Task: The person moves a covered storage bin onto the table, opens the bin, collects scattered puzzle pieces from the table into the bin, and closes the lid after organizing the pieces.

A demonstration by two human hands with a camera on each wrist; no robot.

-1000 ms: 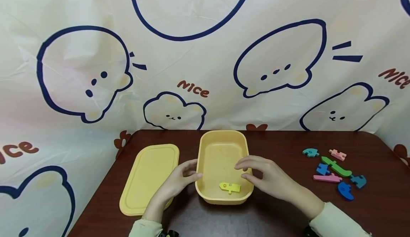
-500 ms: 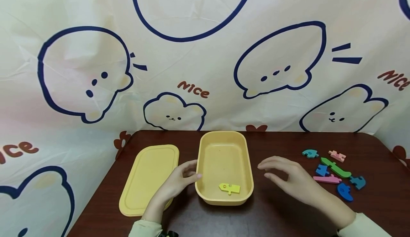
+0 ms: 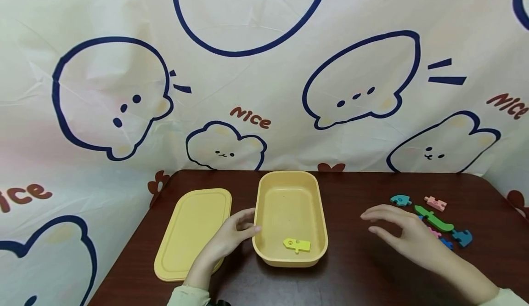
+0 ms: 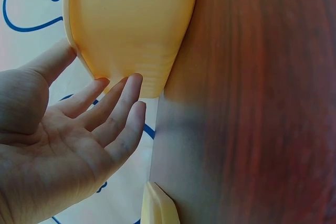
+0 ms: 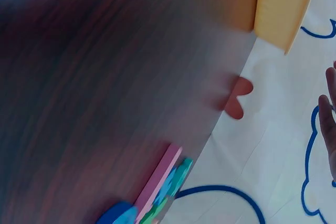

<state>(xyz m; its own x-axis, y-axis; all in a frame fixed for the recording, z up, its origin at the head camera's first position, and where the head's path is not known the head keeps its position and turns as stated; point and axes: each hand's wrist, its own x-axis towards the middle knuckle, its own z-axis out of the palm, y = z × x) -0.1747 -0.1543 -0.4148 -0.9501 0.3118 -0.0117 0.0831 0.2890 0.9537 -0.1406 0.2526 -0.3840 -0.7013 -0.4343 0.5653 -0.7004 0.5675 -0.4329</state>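
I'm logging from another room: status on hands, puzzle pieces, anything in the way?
Left hand at left rim of yellow box. Right hand empty, near loose puzzle pieces. Yellow puzzle piece inside box. Nothing seen in the way.

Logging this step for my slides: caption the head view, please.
Left hand touches a yellow box holding one yellow puzzle piece; right hand hovers near coloured puzzle pieces.

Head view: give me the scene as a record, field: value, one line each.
left hand: fingers at the box's left side
right hand: over the table, holding nothing visible
box: yellow, uncovered
in box: one yellow piece, near end
lid: flat on table, left of box
loose pieces: multicoloured, right of box, some partly hidden by right hand
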